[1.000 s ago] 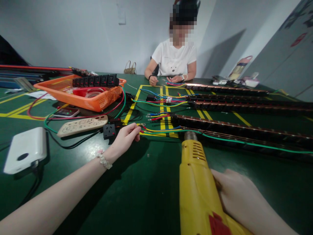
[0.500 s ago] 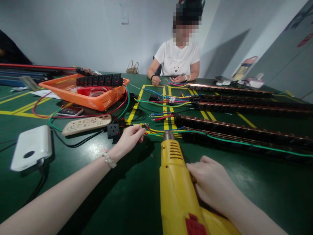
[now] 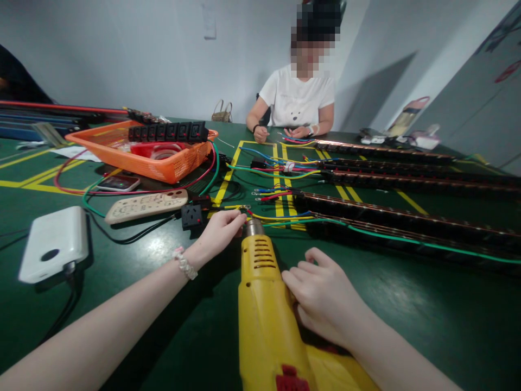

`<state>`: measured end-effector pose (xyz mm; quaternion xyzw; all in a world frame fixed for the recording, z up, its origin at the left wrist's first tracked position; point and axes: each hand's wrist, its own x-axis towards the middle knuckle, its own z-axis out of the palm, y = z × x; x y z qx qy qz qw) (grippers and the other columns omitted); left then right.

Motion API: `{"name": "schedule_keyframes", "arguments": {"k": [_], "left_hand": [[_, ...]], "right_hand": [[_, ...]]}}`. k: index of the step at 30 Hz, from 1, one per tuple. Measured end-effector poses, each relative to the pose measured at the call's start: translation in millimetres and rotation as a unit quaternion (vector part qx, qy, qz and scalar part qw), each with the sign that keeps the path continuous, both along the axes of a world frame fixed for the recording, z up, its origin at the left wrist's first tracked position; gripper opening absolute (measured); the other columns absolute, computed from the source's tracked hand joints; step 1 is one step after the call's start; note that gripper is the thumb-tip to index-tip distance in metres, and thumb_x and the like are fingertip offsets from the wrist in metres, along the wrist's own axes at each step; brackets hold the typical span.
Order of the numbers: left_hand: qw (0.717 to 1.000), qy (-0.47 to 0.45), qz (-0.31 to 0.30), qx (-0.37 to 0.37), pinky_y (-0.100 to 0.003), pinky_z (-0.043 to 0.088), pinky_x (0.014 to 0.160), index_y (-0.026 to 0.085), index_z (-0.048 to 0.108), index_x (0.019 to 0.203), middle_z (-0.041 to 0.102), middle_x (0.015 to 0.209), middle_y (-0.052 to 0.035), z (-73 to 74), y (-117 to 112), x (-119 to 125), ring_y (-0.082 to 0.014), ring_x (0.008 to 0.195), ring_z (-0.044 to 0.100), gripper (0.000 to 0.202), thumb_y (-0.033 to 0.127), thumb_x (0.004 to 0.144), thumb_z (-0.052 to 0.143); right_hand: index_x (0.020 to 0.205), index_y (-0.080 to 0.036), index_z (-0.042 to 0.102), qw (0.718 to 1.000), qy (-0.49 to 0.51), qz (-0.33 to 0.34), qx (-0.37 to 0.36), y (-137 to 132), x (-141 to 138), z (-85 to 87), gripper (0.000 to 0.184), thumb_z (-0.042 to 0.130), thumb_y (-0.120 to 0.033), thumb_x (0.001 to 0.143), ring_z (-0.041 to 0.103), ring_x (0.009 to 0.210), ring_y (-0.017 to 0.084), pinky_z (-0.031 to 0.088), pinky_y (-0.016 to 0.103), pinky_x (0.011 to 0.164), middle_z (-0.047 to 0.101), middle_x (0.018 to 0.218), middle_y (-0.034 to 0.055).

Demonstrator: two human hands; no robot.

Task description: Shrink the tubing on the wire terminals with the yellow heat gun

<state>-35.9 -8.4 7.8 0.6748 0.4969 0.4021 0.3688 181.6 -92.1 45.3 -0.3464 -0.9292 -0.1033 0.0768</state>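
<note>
My right hand [image 3: 325, 296] is closed around the handle of a yellow heat gun [image 3: 262, 312] with a red switch. Its metal nozzle [image 3: 254, 227] points away from me, close beside the fingertips of my left hand [image 3: 222, 232]. That hand is pinched on the ends of yellow, blue and green wires [image 3: 280, 219], where a small red piece shows. These wires run right to a long black strip [image 3: 407, 239]. Just beyond lie other wire ends [image 3: 271, 194] with ring terminals, in red, blue and yellow.
On the left are an orange basket [image 3: 163, 169] holding a socket strip [image 3: 166, 132], a phone in a beige case [image 3: 146, 206], a black socket [image 3: 191, 216] and a white power bank [image 3: 57, 244]. Across the table sits a person [image 3: 301, 100] in a white shirt.
The heat gun and my right hand have moved left, bringing the nozzle up beside my left fingertips. My left hand stays pinched on the wires, nearly unmoved.
</note>
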Motion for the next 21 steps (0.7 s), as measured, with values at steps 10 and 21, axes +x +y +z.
{"name": "schedule_keyframes", "arguments": {"k": [10, 21], "left_hand": [[1.000, -0.005, -0.007, 0.009, -0.024, 0.033, 0.053, 0.016, 0.050, 0.062, 0.047, 0.056, 0.0028, -1.4, 0.6, -2.2, -0.0114, 0.054, 0.044, 0.036, 0.042, 0.087, 0.046], [1.000, -0.001, -0.013, 0.008, -0.024, 0.035, 0.056, 0.016, 0.050, 0.058, 0.051, 0.056, 0.0017, 0.8, -0.9, -2.6, -0.0118, 0.055, 0.048, 0.038, 0.039, 0.087, 0.045]], "right_hand": [[0.063, -0.019, 0.055, 0.999, 0.034, 0.016, 0.031, -0.5, 2.2, 1.1, 0.016, 0.045, -0.007, 0.060, 0.046, 0.058, 0.015, 0.029, 0.033, 0.081, 0.056, 0.056, -0.0005], [0.059, -0.020, 0.052, 0.997, 0.069, 0.018, 0.038, -1.6, 12.2, -2.2, 0.014, 0.047, -0.007, 0.056, 0.047, 0.058, 0.015, 0.026, 0.035, 0.093, 0.052, 0.053, -0.0024]]}}
